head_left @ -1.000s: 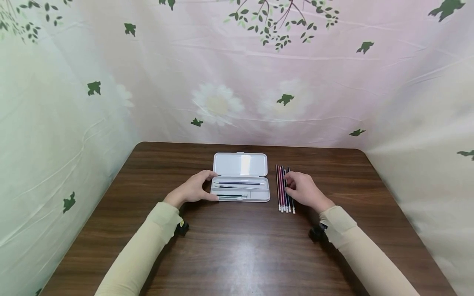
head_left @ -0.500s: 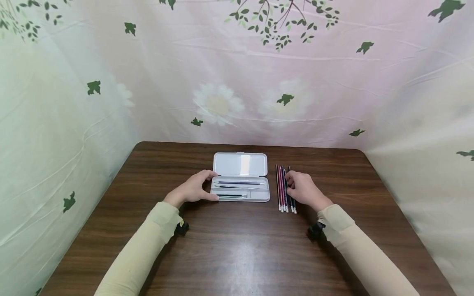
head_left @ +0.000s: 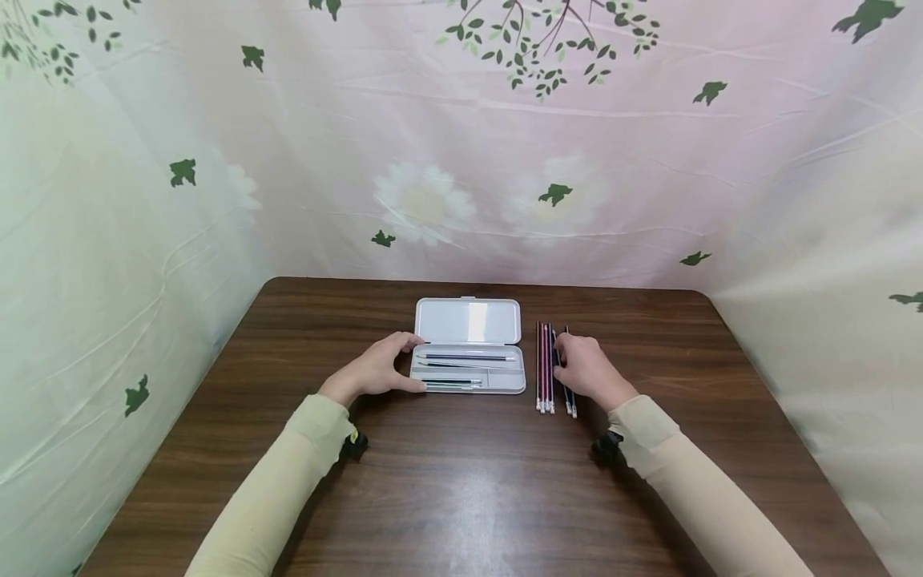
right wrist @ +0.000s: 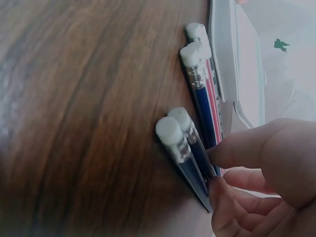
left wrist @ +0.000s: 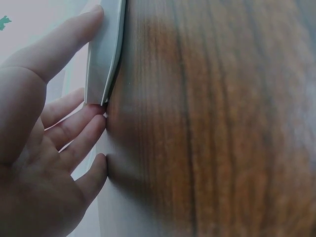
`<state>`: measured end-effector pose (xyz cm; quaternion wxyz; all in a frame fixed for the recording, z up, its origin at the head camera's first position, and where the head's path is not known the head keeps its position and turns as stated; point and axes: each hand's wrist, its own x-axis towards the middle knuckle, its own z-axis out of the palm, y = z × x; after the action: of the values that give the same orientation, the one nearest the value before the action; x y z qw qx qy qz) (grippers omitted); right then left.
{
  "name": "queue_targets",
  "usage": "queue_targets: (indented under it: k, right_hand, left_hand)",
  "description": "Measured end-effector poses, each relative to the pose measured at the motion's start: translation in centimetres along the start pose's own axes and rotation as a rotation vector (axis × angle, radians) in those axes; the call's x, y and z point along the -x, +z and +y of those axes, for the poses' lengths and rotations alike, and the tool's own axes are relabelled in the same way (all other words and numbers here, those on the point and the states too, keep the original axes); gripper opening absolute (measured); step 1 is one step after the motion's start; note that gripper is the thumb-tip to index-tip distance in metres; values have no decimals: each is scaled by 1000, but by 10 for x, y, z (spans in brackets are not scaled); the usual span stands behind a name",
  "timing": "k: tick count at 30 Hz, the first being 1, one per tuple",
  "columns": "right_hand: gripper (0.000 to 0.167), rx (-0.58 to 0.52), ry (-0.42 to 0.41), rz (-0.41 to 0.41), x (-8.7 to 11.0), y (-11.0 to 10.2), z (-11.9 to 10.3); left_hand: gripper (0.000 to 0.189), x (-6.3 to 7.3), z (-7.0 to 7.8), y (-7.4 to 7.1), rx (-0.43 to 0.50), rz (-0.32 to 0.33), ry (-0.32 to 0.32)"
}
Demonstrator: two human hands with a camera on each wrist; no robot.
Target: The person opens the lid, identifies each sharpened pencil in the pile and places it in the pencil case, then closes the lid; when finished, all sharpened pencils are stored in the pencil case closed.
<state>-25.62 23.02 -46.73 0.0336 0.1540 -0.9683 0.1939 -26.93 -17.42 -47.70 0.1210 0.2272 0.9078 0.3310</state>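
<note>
Both hands (head_left: 371, 369) (head_left: 590, 369) touch: left the case edge (head_left: 470, 392), right pencils (right wrist: 201, 154) beside a gap

"What is everything resting on?"

"A dark brown, wood-grained table (head_left: 461, 481) with rounded far corners."

"And on it?"

"A white, rectangular plastic case (head_left: 506, 381), lid (head_left: 443, 322) opened toward twelve o'clock. At its three o'clock, a row of slim dark and red pencils (head_left: 546, 361), white erasers (head_left: 546, 407) toward six."

"Beyond the row?"

"Two slim dark pencils (right wrist: 187, 170) with white erasers, just apart on its three-o'clock side."
</note>
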Motion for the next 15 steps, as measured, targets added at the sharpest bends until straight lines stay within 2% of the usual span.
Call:
queue_targets:
  k: [7, 15]
  right_hand:
    - [28, 1, 115, -37, -1, -1, -7]
    - [20, 16, 221, -24, 0, -3, -11]
  left_hand:
    - [84, 1, 2, 0, 2, 1, 3]
    - [84, 2, 3, 0, 8, 4, -17]
